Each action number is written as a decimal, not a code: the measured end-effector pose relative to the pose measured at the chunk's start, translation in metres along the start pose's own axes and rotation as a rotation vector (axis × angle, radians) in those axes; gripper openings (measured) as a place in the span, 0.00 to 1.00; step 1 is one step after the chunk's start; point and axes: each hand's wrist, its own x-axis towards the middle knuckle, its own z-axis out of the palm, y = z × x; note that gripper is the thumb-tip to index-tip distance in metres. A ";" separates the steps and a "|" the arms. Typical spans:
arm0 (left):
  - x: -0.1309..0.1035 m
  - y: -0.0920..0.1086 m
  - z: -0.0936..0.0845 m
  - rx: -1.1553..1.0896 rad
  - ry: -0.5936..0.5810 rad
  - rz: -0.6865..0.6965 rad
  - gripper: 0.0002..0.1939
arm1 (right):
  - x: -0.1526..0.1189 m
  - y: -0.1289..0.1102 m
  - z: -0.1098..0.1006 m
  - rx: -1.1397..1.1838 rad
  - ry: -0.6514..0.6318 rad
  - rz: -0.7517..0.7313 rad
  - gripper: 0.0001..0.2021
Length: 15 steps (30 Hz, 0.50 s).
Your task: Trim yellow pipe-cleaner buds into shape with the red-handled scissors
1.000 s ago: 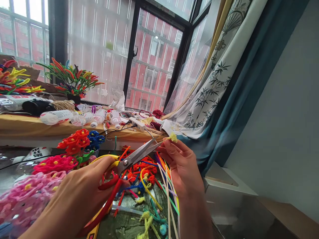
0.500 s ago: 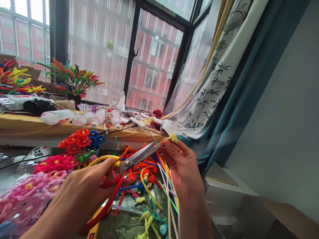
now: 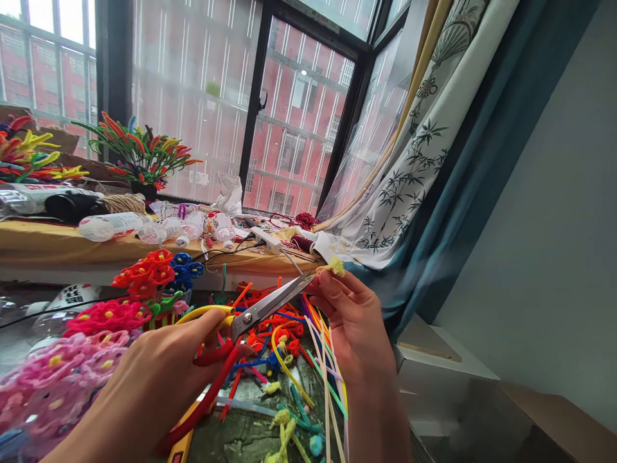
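A pair of scissors [image 3: 250,315] is gripped by the left hand [image 3: 149,379], its blades now drawn shut from their earlier spread. A yellow fuzzy tuft [image 3: 334,266] is pinched between the closed fingers [image 3: 332,289] of the right hand [image 3: 357,328], at the blade tips; a cut there appears just made. Loose pipe cleaners [image 3: 289,360] are strewn on the tabletop [image 3: 241,437] near below.
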 end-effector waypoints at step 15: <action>0.001 0.003 0.001 -0.047 -0.096 -0.065 0.20 | 0.000 0.002 -0.002 -0.033 -0.024 -0.038 0.14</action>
